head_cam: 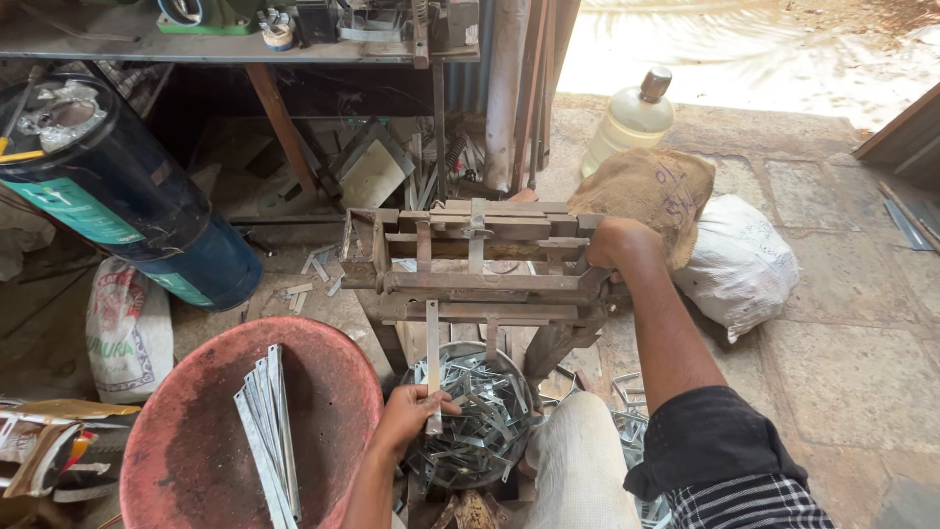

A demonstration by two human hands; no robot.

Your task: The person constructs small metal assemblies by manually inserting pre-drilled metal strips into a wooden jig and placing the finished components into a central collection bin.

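My left hand (409, 413) pinches a flat metal strip (432, 358) that stands upright, its top end fed into a rusty metal bending machine (470, 264). My right hand (619, 245) is closed on the machine's lever at its right end. Directly under the machine sits a round bowl (468, 416) full of bent metal pieces. To the left, a red basin (323, 392) holds several straight metal strips (266, 431).
A dark blue cylinder (127, 196) lies tilted at left beside a printed sack (127, 328). A burlap sack (651, 191), a white sack (739, 264) and a plastic jug (632, 122) sit right of the machine. Behind is a cluttered workbench (225, 44). More bent pieces (627, 411) lie by my knee.
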